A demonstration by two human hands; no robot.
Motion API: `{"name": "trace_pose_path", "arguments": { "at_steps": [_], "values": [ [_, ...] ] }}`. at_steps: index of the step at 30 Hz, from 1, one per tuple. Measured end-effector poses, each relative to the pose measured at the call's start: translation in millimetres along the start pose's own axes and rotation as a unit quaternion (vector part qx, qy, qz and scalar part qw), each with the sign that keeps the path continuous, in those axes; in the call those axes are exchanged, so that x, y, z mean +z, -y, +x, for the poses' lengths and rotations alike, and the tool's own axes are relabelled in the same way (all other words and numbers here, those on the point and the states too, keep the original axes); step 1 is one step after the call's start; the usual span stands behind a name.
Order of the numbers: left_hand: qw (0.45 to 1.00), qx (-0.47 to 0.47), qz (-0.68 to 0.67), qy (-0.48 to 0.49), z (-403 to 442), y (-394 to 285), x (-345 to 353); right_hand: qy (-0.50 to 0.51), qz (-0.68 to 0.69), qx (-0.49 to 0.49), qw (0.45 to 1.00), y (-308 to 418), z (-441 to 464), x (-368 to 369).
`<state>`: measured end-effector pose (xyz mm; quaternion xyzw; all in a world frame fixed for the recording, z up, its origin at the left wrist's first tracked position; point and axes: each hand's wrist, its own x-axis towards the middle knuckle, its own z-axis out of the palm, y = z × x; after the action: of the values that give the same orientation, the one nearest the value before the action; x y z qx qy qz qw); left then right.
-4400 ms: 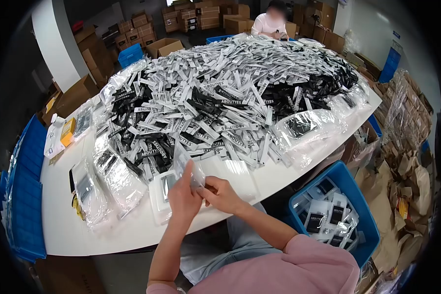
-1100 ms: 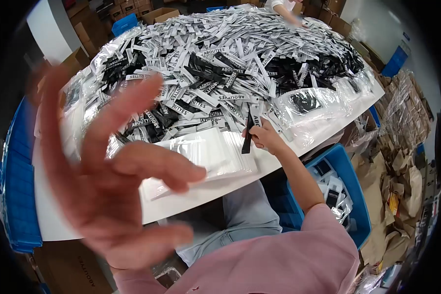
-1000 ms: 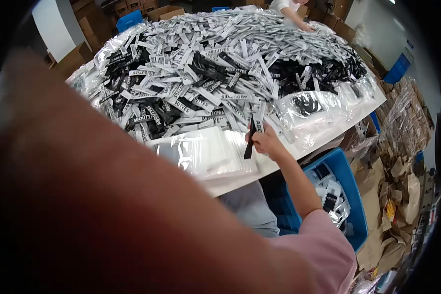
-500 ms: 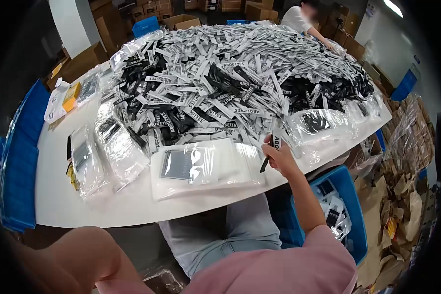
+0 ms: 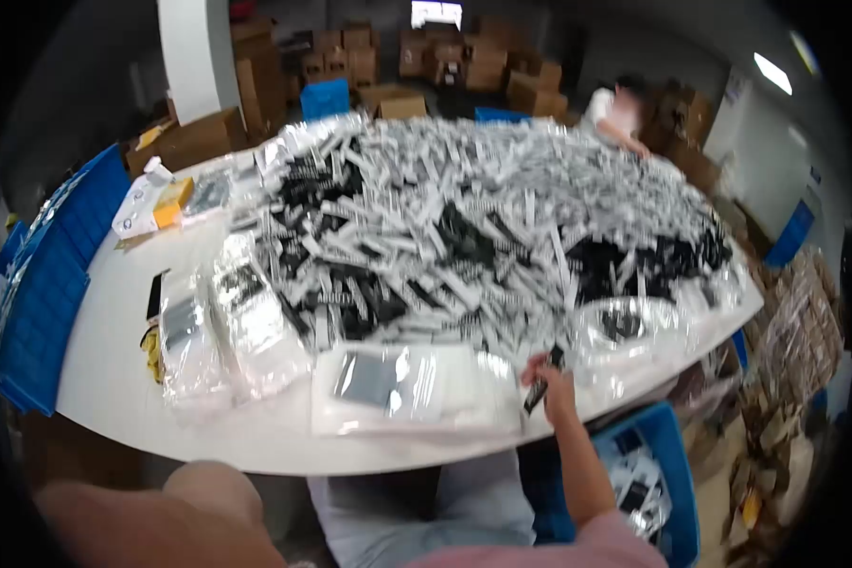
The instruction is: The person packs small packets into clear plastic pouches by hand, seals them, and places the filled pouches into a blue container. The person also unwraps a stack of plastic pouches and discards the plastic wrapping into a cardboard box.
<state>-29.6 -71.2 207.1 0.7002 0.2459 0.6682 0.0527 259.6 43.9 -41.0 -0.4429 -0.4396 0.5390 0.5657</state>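
Note:
My right hand [image 5: 556,390] is closed around a slim black packet [image 5: 543,379], held at a slant over the near edge of the table. Just left of that hand lies a stack of clear plastic bags [image 5: 464,388] with a dark grey panel on top. Beyond it rises a large pile of white and black strip packets [image 5: 417,218]; "ABOUTYES" lettering reads on several of them in the earlier frame, while now they are blurred. On the lower left shows a bent bare limb, but my left hand is out of sight.
A blue bin [image 5: 677,473] holding small packages stands below the table's right edge. More clear bags [image 5: 625,327] lie at right and at left. Blue crates [image 5: 47,303] stand left of the white table [image 5: 114,398]. Another person [image 5: 620,114] reaches over the pile's far right.
The view has tilted up, so the table sits lower and more of the room's back shows. My right hand still holds the black packet, now turned to slant up to the right.

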Motion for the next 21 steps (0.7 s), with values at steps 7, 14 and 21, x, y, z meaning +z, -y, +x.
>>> {"name": "trace_pose_path", "arguments": {
  "at_steps": [7, 14, 21],
  "values": [
    [0.999, -0.023, -0.018, 0.028, -12.0, -12.1, 10.0, -0.003, -0.157, -0.007, 0.988, -6.0, 0.3, -0.6],
    [0.986, 0.0, -0.142, 0.09, -3.4, 10.7, 61.5, -0.056, -0.274, -0.065, 0.958, -23.4, -12.0, -7.2],
    [0.962, 0.006, -0.247, 0.118, -11.8, 25.5, 99.1, -0.031, -0.341, -0.089, 0.935, -27.2, -17.5, -2.8]
  ]
}}
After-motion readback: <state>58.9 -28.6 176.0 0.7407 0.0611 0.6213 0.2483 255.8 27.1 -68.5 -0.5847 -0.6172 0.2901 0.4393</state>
